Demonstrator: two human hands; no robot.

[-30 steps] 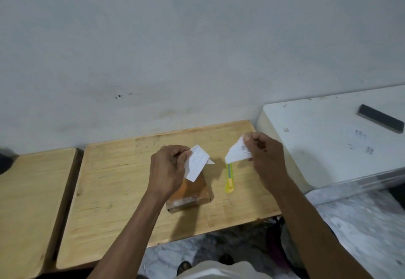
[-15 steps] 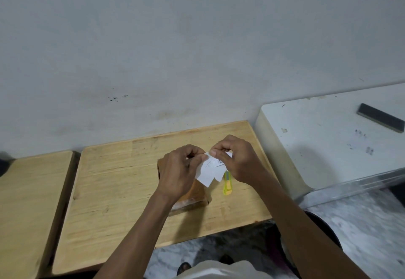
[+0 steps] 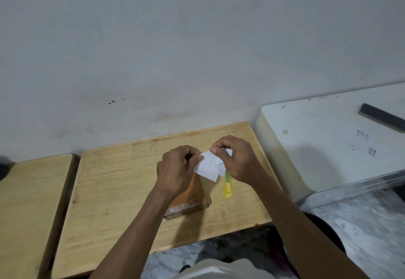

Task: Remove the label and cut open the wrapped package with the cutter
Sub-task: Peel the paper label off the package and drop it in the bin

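Above the wooden table [image 3: 114, 191] my left hand [image 3: 176, 170] and my right hand [image 3: 237, 158] pinch the white paper label [image 3: 208, 166], its torn pieces held together between the fingertips. Under my left hand lies the brown wrapped package [image 3: 190, 197], flat on the table, with clear tape along its near end; my left hand and forearm cover much of it. The yellow-green cutter [image 3: 227, 185] lies on the table just right of the package, below my right hand, its far end hidden by the paper.
A second wooden table [image 3: 26, 202] stands to the left. A white cabinet top [image 3: 317, 138] with a dark flat bar [image 3: 382, 120] on it rises at the right. The wall runs close behind. Marbled floor [image 3: 372, 224] shows below.
One second ago my hands were apart, each holding a torn piece of the label. They have come together above the package, and both pieces now overlap between my fingertips.
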